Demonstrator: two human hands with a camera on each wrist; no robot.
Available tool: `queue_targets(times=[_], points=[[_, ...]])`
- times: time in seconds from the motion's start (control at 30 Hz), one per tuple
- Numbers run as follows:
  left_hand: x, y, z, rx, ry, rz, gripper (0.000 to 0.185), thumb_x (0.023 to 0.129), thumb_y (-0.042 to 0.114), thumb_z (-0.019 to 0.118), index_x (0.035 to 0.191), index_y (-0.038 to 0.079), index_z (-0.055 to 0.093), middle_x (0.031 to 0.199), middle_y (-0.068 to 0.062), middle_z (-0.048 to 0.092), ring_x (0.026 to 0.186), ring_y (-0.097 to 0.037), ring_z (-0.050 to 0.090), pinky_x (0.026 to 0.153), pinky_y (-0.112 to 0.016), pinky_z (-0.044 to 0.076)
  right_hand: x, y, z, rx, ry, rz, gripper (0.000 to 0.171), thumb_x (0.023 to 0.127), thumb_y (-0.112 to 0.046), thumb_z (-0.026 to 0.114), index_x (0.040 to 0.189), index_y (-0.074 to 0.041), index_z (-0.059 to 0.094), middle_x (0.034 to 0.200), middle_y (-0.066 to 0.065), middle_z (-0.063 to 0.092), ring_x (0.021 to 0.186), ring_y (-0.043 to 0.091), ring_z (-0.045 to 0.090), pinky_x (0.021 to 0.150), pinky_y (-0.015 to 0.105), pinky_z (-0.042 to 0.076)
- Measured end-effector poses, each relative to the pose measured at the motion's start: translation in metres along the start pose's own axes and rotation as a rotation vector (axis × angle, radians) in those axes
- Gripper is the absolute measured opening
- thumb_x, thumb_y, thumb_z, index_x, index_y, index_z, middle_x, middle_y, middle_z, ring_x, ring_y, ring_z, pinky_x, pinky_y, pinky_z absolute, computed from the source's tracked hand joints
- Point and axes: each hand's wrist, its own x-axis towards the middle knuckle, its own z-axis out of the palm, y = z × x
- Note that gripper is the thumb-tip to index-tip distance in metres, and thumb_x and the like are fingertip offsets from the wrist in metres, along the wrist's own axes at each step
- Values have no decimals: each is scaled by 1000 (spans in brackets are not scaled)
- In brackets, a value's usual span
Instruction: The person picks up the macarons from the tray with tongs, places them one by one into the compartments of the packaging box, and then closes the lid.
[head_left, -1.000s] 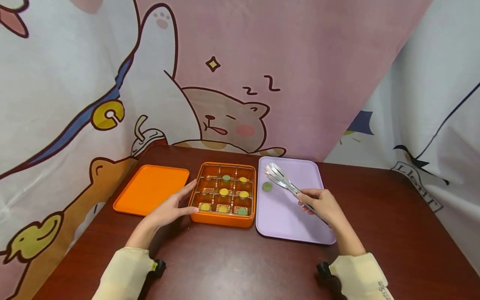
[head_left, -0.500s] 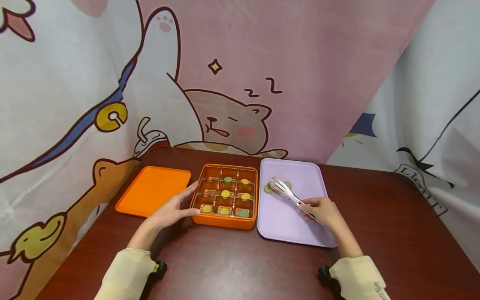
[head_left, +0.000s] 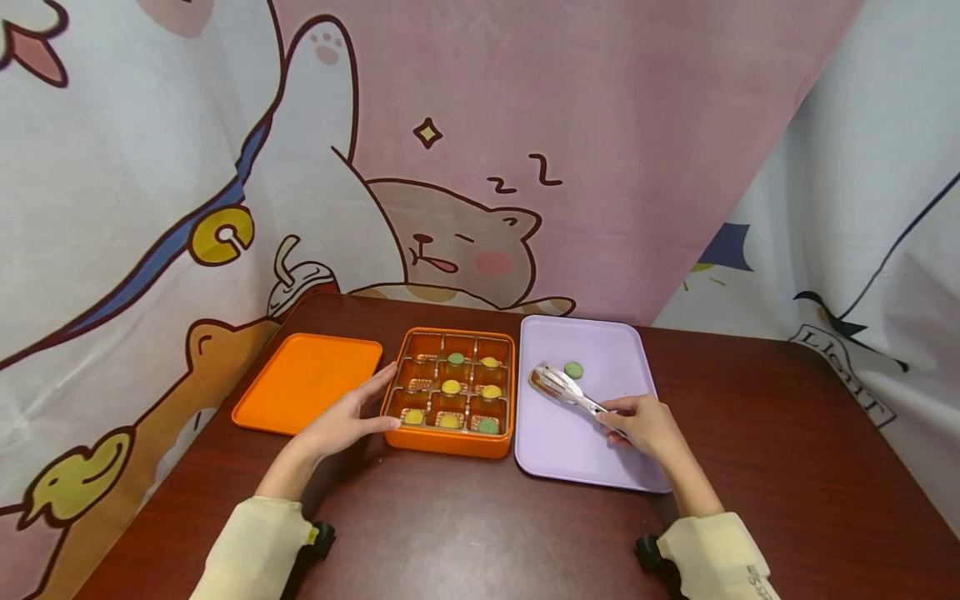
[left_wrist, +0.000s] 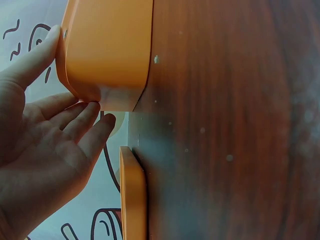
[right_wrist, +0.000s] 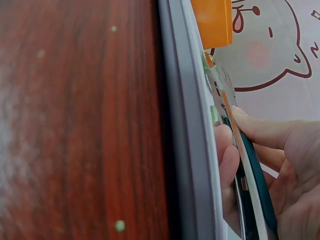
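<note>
My left hand [head_left: 341, 425] rests on the left side of an orange box [head_left: 450, 444], thumb by its front corner and fingers lightly extended along the wall. Inside, a clear divided liner carries small round yellow cookies [head_left: 451, 387] and green cookies [head_left: 456, 358], one to a compartment; several compartments at the left hold none. With my right hand [head_left: 641, 421] I grip metal tongs [head_left: 573, 395] over a lilac tray [head_left: 577, 457]. The tong heads cover most of one green cookie near the tray's left edge; whether they clasp it I cannot tell. Another green cookie [head_left: 573, 369] lies just behind them.
An orange lid or flat tray [head_left: 311, 379] lies to the left of the box. All stand on a dark reddish-brown table [head_left: 465, 533]. Behind it hangs a curtain [head_left: 637, 167] printed with cartoon animals.
The tongs in my right hand have come down and slightly nearer me, onto the left green cookie. The green cookie behind has come into sight. My left hand stays at the box.
</note>
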Motion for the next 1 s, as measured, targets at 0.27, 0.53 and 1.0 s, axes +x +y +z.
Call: queue_targets(times=[0.27,0.53,1.0], points=[[1,0,0,1,1,-10,86,94,22,70,160,8,18,169,-13,10,155,-42,5,119,-68,8,-3,-5,-5,85,-15,-27,32,93,-11,68,115,12,68,69,2,70,57,7,64,53,23,55],[1,-2,1,-5,0,-10,88,93,25,71,161,9,17,169,-12,10,155,-40,5,120,-68,9,-6,-16,-8,131,-21,-65,33,94,-12,68,117,12,68,70,3,70,58,5,63,54,21,55],[2,-1,-1,-5,-3,-7,86,94,21,70,161,9,17,169,-13,10,155,-41,4,119,-69,8,-8,-61,4,171,-81,-169,34,95,-9,65,119,15,65,71,5,71,56,2,61,53,19,53]])
